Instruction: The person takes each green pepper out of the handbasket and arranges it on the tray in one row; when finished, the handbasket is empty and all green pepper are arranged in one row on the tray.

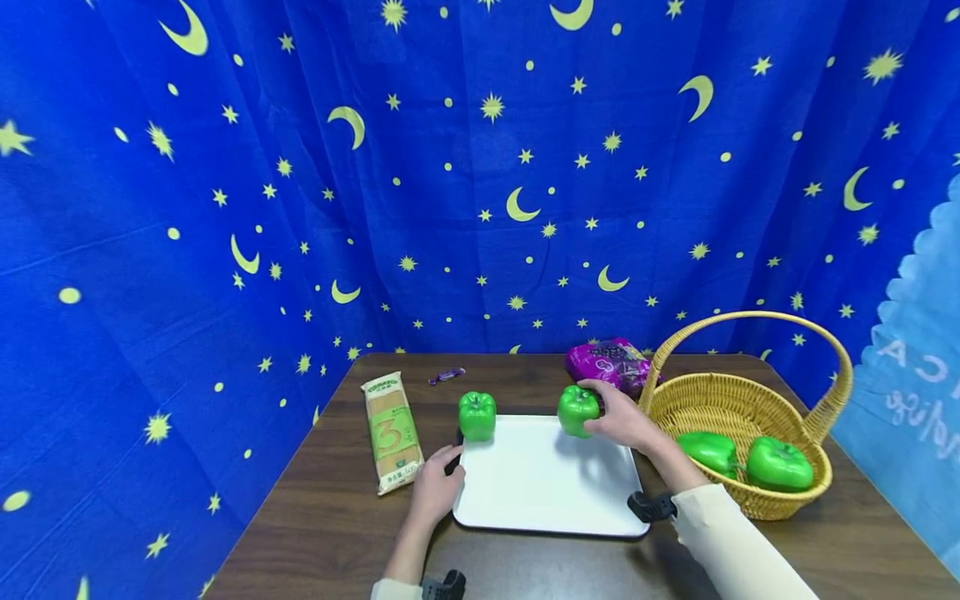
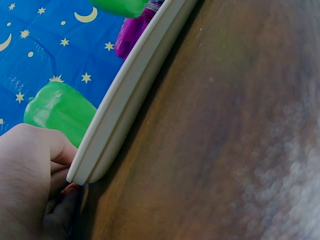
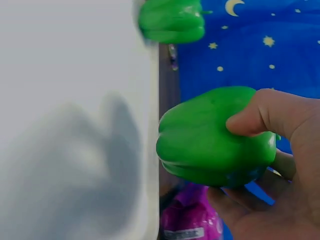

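Observation:
My right hand (image 1: 621, 417) holds a green bell pepper (image 1: 577, 410) above the far right part of a white tray (image 1: 547, 483). In the right wrist view, the thumb lies across that bell pepper (image 3: 210, 135) and fingers are under it. At the tray's left side, my left hand (image 1: 437, 483) grips the rim. Seen from the left wrist, the rim (image 2: 107, 117) sits between thumb and fingers; some fingertips are hidden beneath it. A second green bell pepper (image 1: 477, 416) stands at the tray's far left corner.
To the right, a wicker basket (image 1: 720, 392) with a tall handle holds two green peppers (image 1: 778, 463). A purple bag (image 1: 609, 363) and a small wrapped candy (image 1: 447, 376) lie at the back. Left of the tray is a noodle packet (image 1: 392, 432).

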`<action>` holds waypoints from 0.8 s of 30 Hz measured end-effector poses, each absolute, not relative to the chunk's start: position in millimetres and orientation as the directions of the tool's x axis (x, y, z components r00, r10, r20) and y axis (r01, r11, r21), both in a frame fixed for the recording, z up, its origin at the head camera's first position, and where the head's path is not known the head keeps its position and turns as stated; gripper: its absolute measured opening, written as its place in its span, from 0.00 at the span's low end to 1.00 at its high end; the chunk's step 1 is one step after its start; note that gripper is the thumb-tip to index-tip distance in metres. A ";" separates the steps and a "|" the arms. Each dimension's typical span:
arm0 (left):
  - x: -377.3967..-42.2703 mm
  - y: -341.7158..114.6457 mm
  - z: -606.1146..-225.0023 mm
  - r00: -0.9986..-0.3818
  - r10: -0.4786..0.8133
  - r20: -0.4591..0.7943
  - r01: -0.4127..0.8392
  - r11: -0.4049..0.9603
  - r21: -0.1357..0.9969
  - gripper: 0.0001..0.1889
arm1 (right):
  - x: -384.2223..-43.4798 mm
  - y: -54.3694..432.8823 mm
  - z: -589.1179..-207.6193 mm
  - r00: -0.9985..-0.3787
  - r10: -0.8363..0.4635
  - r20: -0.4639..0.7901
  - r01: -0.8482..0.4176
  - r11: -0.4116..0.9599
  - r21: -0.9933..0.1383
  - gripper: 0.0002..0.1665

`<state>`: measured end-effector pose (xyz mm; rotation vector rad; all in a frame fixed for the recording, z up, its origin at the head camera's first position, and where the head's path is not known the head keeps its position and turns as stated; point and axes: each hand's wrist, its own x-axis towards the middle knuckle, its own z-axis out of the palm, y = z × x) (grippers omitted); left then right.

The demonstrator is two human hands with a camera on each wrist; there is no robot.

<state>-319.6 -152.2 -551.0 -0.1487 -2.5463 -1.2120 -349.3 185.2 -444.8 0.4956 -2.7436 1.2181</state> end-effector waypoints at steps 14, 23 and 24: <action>-320.3 -153.0 -551.4 -0.939 -0.026 0.343 0.250 0.633 0.732 0.19 | -352.2 179.3 -470.5 -0.952 -0.244 0.185 -0.299 0.609 -0.735 0.43; -318.6 -151.7 -549.2 -0.952 -0.039 0.302 0.218 0.605 0.766 0.19 | -347.3 183.3 -471.9 -0.926 -0.301 0.227 -0.364 0.555 -0.748 0.44; -318.7 -151.5 -549.1 -0.954 -0.042 0.296 0.211 0.606 0.767 0.19 | -347.0 183.4 -471.6 -0.927 -0.298 0.226 -0.361 0.557 -0.748 0.44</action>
